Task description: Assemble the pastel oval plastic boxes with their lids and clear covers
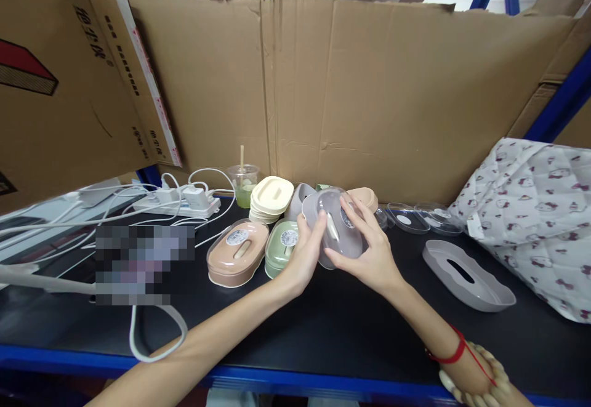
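Note:
Above the middle of the dark table, a grey oval box with a clear lid [339, 231] is tilted between my two hands. Its left side is gripped by my left hand [302, 247], thumb along the edge. On the right side, the fingers of my right hand [367, 244] are wrapped round the lid. A pink box with a clear lid [237, 253] rests on the table to the left. Beside it, a green box [278, 250] is partly hidden behind my left hand. An open grey tray with an oval slot [468, 278] lies at the right.
Cream lids [272, 197] are stacked behind, near a cup with a straw [244, 182]. Clear lids [409, 218] lie at the back right, beside a patterned cloth [530, 210]. White cables and a power strip [184, 205] occupy the left. Cardboard [392, 99] stands behind.

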The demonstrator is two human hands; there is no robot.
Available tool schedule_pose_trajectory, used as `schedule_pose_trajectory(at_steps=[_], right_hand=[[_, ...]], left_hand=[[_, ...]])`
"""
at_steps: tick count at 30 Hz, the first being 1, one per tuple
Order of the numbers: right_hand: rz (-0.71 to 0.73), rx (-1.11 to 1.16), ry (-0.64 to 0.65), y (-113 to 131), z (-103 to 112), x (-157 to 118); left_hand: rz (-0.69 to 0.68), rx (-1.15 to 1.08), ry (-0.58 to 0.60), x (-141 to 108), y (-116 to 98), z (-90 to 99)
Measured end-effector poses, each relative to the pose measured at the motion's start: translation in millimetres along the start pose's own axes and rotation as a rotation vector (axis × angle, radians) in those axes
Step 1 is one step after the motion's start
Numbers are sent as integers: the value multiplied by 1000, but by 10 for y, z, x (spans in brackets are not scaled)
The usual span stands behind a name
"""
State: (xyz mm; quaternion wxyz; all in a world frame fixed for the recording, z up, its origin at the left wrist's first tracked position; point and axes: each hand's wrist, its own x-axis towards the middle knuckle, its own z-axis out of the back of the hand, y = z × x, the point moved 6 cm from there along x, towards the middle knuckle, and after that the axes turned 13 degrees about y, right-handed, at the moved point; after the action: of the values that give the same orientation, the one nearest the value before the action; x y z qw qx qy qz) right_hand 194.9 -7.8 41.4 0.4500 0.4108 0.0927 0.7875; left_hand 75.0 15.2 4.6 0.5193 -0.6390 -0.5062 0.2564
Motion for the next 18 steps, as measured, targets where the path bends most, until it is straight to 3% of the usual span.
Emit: schedule_pose_trajectory(at_steps=[6,9,14,16,18], right_hand=[[17,75,17,-17,-27,-2],[-8,284,58,-55,-57,31],[-344,733,112,-203,-124,68],[-505,757,212,-245,-141,54],[-632,695,302,-299,-114,26]], left_hand=[[-81,30,73,-39,-141,-115],[-99,7,43,-15,-155,-74],[-115,67,76,65,-184,-27],[-23,201,39,102,-141,28],[29,403,-86,125,-142,138]])
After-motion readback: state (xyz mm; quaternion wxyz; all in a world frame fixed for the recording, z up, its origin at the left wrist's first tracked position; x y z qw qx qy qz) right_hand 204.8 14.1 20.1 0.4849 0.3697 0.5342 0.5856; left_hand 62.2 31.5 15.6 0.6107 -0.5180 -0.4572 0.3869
